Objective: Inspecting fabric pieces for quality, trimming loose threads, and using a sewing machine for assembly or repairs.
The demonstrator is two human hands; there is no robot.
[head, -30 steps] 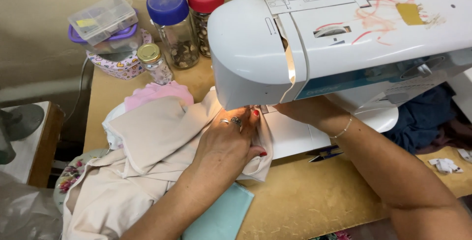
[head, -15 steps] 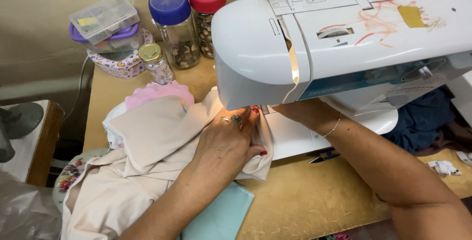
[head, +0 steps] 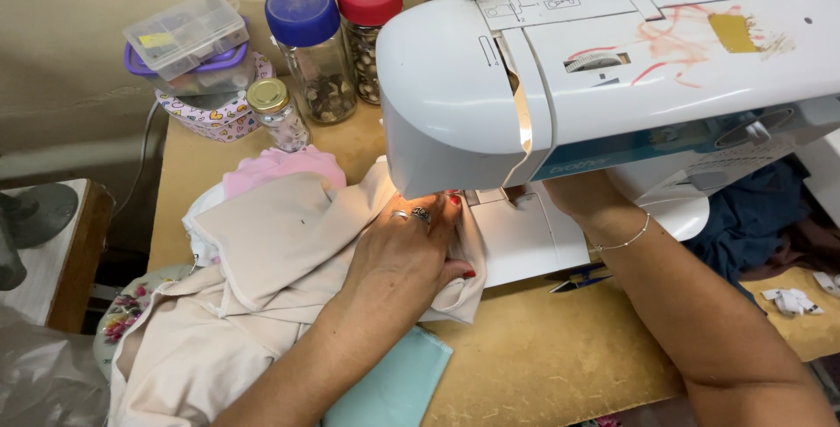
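Pressing my left hand (head: 409,248) flat, fingers together, on the beige fabric (head: 280,252) beneath the sewing machine (head: 612,68); my right hand (head: 573,195) is hidden, grip unclear.

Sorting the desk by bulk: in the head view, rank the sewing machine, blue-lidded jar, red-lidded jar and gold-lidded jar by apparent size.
1. Sewing machine, nearest the camera.
2. Blue-lidded jar and red-lidded jar: too alike to rank.
3. Gold-lidded jar.

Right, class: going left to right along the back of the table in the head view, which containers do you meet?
Clear plastic organiser box → small gold-lidded jar → blue-lidded jar → red-lidded jar → white sewing machine.
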